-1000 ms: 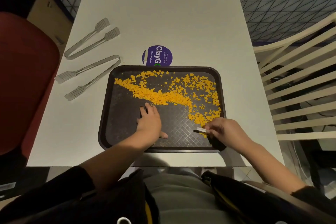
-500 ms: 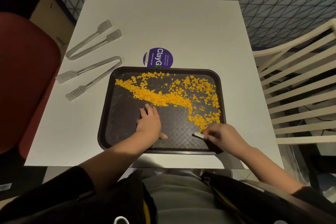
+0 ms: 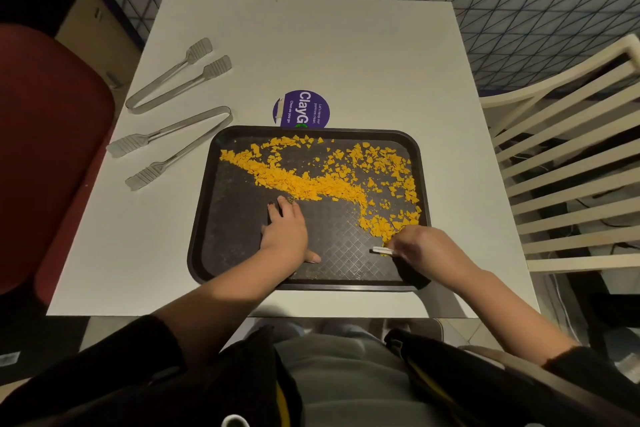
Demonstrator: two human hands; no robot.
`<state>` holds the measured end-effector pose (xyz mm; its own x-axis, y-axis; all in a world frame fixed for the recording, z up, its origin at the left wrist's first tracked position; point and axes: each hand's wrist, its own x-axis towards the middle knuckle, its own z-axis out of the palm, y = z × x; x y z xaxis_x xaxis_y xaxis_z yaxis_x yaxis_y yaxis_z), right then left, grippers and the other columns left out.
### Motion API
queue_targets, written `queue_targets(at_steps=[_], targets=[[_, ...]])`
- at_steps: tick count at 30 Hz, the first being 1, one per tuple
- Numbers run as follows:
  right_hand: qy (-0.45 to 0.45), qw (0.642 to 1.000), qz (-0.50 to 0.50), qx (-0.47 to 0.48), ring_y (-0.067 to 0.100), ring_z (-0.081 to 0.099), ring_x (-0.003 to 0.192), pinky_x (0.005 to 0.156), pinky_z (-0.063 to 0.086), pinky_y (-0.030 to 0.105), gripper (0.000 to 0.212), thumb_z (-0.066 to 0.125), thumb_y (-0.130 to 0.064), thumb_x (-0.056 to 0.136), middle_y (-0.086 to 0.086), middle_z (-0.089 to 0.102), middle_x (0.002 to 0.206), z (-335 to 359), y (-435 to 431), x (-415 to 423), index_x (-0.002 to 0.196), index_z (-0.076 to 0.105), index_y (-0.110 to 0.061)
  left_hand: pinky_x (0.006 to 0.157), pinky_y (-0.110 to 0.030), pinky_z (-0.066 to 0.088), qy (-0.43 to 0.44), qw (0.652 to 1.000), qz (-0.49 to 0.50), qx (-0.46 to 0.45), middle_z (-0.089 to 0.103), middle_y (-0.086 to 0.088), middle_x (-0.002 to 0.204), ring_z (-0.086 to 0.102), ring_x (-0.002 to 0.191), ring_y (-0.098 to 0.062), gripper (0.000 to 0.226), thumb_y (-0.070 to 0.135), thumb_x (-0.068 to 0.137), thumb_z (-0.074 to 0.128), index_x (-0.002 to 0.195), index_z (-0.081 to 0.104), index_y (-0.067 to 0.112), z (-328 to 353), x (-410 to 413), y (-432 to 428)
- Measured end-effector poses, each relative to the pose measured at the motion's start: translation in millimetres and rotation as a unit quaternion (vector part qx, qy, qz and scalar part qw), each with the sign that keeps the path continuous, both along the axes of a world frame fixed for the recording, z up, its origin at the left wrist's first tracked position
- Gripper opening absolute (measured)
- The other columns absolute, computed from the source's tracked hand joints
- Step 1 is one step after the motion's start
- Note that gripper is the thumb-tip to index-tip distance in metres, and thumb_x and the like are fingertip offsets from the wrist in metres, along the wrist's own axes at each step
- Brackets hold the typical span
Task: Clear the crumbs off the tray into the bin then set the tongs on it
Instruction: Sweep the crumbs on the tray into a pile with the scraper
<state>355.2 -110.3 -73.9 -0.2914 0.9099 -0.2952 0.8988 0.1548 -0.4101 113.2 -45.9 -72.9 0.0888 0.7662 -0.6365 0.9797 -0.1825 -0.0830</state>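
My left hand [image 3: 285, 234] lies flat and open on the tray's [image 3: 202, 236] bare near-left floor, my right hand [image 3: 420, 248] pinches a small white tool [image 3: 381, 250] beside orange crumbs [image 3: 311, 184] banked toward the right rim.

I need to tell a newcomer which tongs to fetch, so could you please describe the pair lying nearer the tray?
Start at the white table and find the dark tray of orange crumbs. Two metal tongs lie left of it. The nearer tongs have their closed bend beside the tray's far left corner and paddle tips toward the table's left edge; the farther tongs point the opposite way.
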Motion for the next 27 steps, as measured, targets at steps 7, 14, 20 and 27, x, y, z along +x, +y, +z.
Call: queue_targets(at_steps=[7,14,20,27], targets=[[0.015,0.999,0.046,-0.014,0.019,0.062,0.08,0.07,0.047,0.025,0.011,0.063,-0.009,0.083,0.001,0.067,0.087,-6.0,-22.1,-2.1,0.088,0.071,-0.015,0.109,-0.046,0.037,0.003,1.0,0.001,0.003,-0.007,-0.021,0.159,0.002,0.146,-0.04,0.125,0.063,0.07,0.068,0.151,-0.006,0.001,-0.6,1.2,0.5],[0.029,0.996,0.0,0.083,0.021,0.063,0.077,0.07,0.053,0.034,0.011,0.061,-0.017,0.088,0.004,0.069,0.088,-17.7,23.8,-6.4,0.092,0.071,-0.016,0.109,-0.046,0.038,0.008,1.0,-0.007,0.002,-0.003,-0.021,0.158,0.004,0.146,-0.04,0.125,0.063,0.069,0.068,0.151,-0.004,0.001,1.1,1.6,1.2],[0.005,0.994,-0.028,0.103,0.027,0.062,0.079,0.07,0.047,0.032,0.013,0.061,-0.014,0.087,0.008,0.067,0.088,-13.2,70.8,-8.3,0.094,0.071,-0.013,0.109,-0.046,0.037,0.002,1.0,0.001,0.002,-0.003,-0.02,0.159,0.004,0.146,-0.039,0.125,0.062,0.068,0.07,0.151,-0.003,0.002,0.7,0.7,0.9],[0.037,0.997,0.02,0.064,0.022,0.064,0.081,0.072,0.048,0.03,0.014,0.066,-0.013,0.083,0.003,0.069,0.091,0.0,32.8,-21.4,0.094,0.072,-0.017,0.11,-0.046,0.037,-0.01,1.0,-0.006,0.009,-0.002,-0.022,0.158,0.004,0.146,-0.04,0.124,0.061,0.069,0.069,0.151,-0.002,0.001,2.8,-0.6,-1.1]])
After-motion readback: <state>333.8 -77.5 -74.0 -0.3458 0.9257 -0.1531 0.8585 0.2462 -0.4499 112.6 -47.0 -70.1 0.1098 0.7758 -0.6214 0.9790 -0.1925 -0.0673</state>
